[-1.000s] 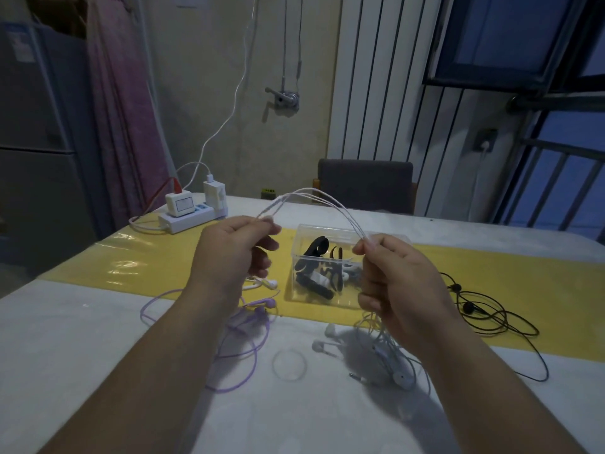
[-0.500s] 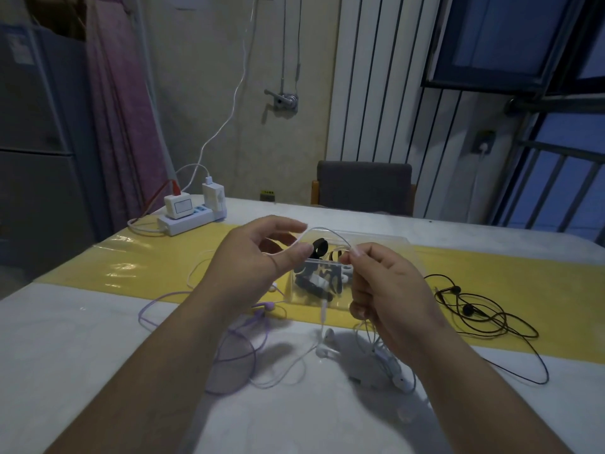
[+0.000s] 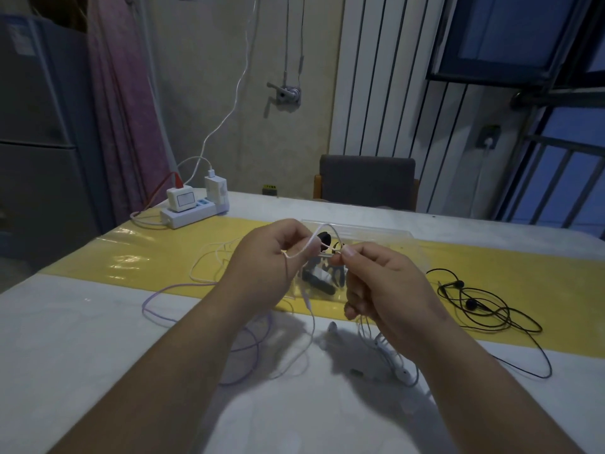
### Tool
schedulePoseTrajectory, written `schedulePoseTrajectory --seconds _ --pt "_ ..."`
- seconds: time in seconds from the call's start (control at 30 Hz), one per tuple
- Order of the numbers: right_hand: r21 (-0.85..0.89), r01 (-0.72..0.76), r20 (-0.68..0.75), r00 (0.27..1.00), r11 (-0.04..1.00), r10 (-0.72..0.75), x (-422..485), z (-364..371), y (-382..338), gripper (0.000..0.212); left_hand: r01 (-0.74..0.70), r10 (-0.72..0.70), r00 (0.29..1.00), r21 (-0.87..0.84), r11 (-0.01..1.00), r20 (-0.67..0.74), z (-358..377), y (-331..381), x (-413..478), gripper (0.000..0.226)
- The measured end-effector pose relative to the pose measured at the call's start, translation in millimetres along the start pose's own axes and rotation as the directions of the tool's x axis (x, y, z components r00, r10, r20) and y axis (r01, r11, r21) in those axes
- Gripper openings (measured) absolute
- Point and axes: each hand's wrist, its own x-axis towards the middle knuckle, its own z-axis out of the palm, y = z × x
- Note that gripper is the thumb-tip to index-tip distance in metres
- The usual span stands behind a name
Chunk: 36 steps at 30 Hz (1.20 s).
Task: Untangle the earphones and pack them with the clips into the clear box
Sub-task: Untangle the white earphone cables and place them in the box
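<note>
Just in front of the clear box, the white earphone cord arcs between the left hand and right hand, each pinching a strand. Untangling looks underway; next the loop probably needs easing apart before coiling.

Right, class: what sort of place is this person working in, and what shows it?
Probably a room in a home: a table with a chair behind it, a white radiator on the wall, and a barred window.
</note>
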Motion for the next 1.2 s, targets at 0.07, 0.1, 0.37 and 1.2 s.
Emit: schedulePoseTrajectory --seconds 0.07,0.1,0.37,1.2 --pt "0.002 -0.017 -0.01 1.0 1.0 0.017 0.9 -0.2 0.8 0.026 0.02 -0.023 0.998 -0.064 0.998 -0.05 -1.1 -0.4 0.1 0.023" --pt "0.009 -0.023 -0.016 1.0 1.0 0.023 1.8 -0.4 1.1 0.026 0.033 -0.042 0.996 -0.1 0.994 -0.084 -1.9 -1.9 0.8 0.023" --pt "-0.003 -0.024 -0.039 0.999 1.0 0.024 2.8 -3.3 1.7 0.023 0.056 -0.207 0.87 -0.327 0.943 -0.447 -11.0 -6.0 9.2 0.025" --pt "0.071 0.175 -0.505 0.855 0.982 -0.116 11.8 -37.2 -4.7 0.023 0.363 -0.334 0.917 -0.104 0.926 0.22 -16.1 -2.7 2.8 0.049"
